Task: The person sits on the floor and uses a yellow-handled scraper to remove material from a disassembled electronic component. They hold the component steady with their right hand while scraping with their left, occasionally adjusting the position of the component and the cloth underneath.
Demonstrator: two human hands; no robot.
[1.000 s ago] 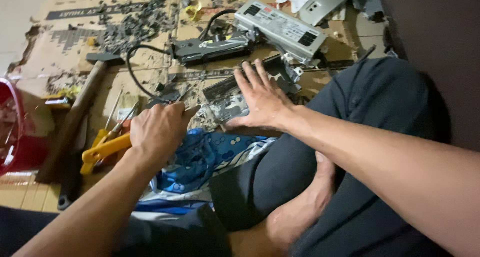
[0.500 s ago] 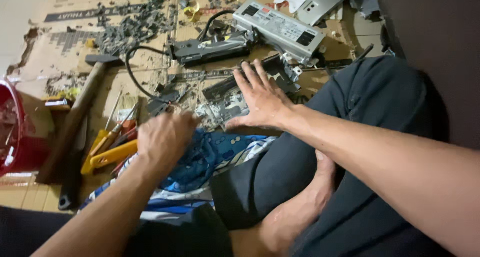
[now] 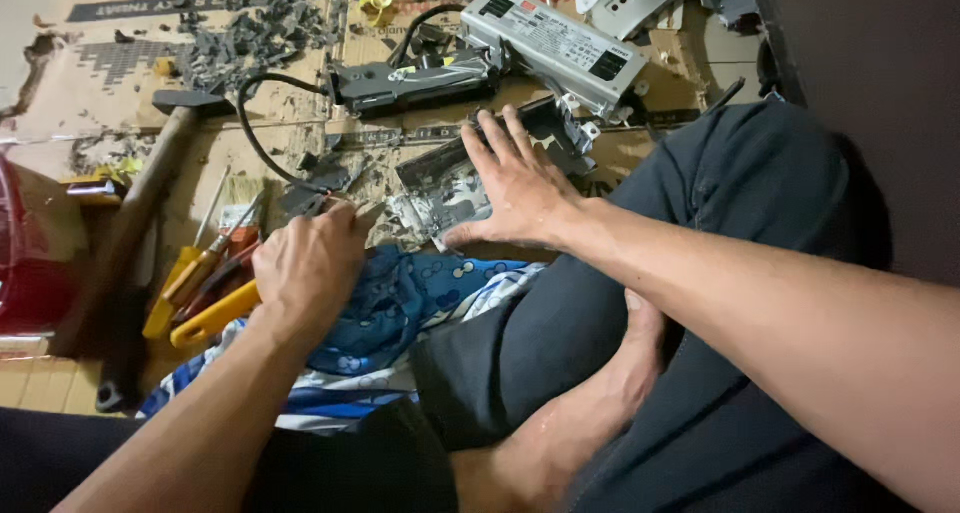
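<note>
My right hand lies flat with its fingers spread on a stripped metal circuit board on the cardboard floor sheet. My left hand is curled knuckles-up just left of that board, fingertips down among grey broken bits. What its fingers enclose is hidden. Yellow-handled screwdrivers lie just left of the left hand. A blue patterned cloth lies under both hands, over my lap.
A wooden-handled hammer lies at left beside a red container. Beyond the board are a black unit with a looped cable and a grey metal power-supply box. Grey debris covers the far cardboard. My dark-trousered legs fill the right.
My left hand has moved right and a little forward, away from the yellow-handled tools toward the board's edge. My right hand has stayed flat on the board.
</note>
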